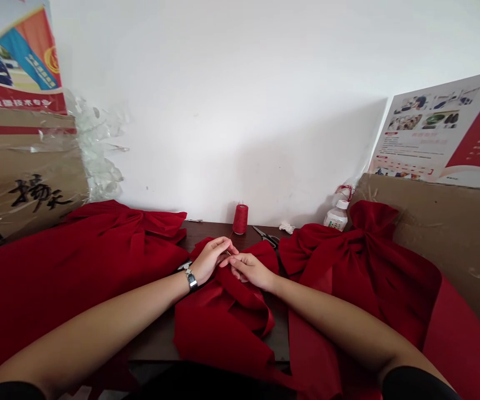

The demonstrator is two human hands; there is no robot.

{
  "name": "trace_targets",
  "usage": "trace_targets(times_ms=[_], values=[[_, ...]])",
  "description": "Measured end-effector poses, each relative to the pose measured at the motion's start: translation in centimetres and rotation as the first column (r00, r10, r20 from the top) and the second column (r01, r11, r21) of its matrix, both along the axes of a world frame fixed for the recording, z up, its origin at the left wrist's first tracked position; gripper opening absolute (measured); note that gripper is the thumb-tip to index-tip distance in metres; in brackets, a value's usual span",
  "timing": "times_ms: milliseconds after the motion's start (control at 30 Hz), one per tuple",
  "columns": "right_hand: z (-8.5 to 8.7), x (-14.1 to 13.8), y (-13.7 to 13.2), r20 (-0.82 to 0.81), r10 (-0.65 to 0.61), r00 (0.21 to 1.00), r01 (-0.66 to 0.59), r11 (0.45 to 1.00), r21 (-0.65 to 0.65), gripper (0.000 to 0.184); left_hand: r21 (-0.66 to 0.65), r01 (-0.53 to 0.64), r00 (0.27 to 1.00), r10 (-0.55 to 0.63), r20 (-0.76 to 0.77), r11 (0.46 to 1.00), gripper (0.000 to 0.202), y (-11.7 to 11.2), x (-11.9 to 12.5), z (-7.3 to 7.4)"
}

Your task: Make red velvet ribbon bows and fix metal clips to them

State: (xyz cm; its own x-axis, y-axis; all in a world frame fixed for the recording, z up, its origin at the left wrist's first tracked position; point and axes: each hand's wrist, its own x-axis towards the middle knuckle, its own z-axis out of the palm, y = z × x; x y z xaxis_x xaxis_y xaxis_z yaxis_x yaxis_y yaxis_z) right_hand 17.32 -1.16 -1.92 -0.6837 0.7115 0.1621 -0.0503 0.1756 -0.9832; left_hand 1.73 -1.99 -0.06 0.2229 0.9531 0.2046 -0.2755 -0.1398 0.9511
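A gathered piece of red cloth (227, 316) lies on the dark table (156, 339) in front of me. Both hands meet at its upper, pinched end. My left hand (210, 258), with a watch on its wrist, has its fingers curled closed over the cloth. My right hand (250, 270) is closed beside it, fingertips pinched against the left hand's fingers. Something thin, perhaps a needle, shows between the fingers, too small to be sure of.
A spool of red thread (240, 219) stands at the table's back edge, scissors (267, 237) and a plastic bottle (336, 216) to its right. Large red bows lie at left (98, 244) and right (356, 255). Cardboard (452, 233) and posters lean on the wall.
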Motion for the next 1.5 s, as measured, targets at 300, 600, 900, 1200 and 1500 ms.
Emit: trace_targets(times_ms=[300,600,900,1200,1500], values=[[-0.4,1.2,2.6,-0.153,-0.25,0.956,0.242,0.968,-0.071,0.045,-0.026,-0.128,0.97,0.131,0.205,0.991,0.025,0.8,-0.6,-0.3],[-0.7,1.6,3.5,-0.25,-0.423,0.871,0.391,0.905,-0.166,0.037,-0.018,-0.214,0.956,0.213,0.203,0.977,0.03,1.1,-0.2,-0.7],[-0.7,1.6,3.3,-0.223,-0.468,0.855,0.466,0.883,-0.066,0.035,0.0,-0.236,0.958,0.233,0.169,0.972,0.027,0.9,-0.5,-0.2],[-0.1,1.8,1.6,-0.194,-0.494,0.847,0.526,0.729,0.439,0.017,0.089,-0.341,0.926,0.35,-0.139,0.936,0.034,-0.5,0.8,-0.8],[-0.2,1.8,1.4,-0.183,-0.467,0.865,0.483,0.677,0.556,0.02,0.621,-0.31,0.729,0.599,-0.332,0.72,0.022,-0.4,-0.4,0.6]])
